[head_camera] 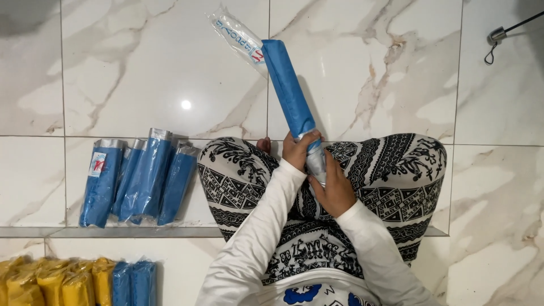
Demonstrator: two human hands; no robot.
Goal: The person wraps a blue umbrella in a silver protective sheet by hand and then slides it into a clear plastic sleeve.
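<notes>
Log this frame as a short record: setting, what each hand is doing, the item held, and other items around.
setting: person seated on a marble tile floor, legs in black-and-white patterned trousers
left hand: grip closed around the blue rolled umbrella, higher up
right hand: grip closed on the umbrella's lower end
held item: tilted up and away from the person, upper end partly inside a clear plastic sleeve
left of person: row of wrapped blue umbrellas
bottom left: yellow wrapped packs, two blue packs
</notes>
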